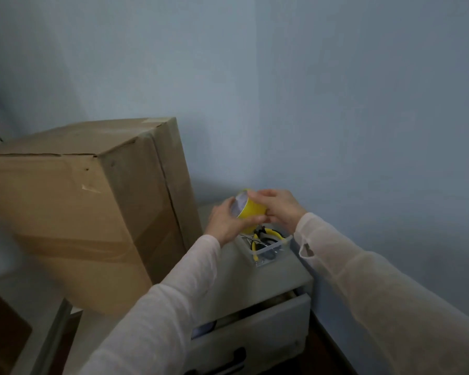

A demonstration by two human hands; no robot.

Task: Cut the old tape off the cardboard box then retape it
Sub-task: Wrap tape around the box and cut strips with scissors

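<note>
While hands [225,223] [279,209] grip tape [251,212], box [65,212] cropped left

Both arms stretched forward in pale long sleeves [173,307], left hand [226,221] cupping the left side of the yellow tape roll [251,211], thumb along its lower edge, right hand [280,209] curled over the roll's right side, fingertips on its top rim

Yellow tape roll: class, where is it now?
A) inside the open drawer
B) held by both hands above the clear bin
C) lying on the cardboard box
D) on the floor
B: the left hand and right hand both hold the yellow tape roll above the clear bin.
</note>
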